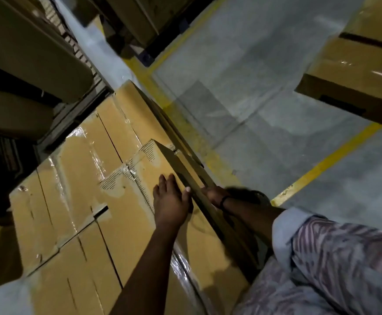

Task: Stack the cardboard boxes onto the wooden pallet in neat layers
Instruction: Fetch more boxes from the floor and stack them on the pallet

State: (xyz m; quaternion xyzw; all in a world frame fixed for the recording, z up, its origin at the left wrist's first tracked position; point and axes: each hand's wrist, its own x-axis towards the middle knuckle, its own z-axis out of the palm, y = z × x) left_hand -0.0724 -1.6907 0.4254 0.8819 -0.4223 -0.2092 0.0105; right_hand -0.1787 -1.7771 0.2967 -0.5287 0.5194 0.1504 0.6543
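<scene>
My left hand flat, fingers spread, atop box; right hand at box side, grip unclear. Slide flush against neighbouring boxes.

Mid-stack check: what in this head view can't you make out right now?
- Wooden pallet: not seen in the head view; the stacked boxes cover whatever lies under them.
- Right hand: its fingers are hidden behind the side edge of the top box, so its grip is unclear.
- Box at upper right: cut off by the frame edge.
- Printing on the cardboard: too small and blurred to read.
</scene>
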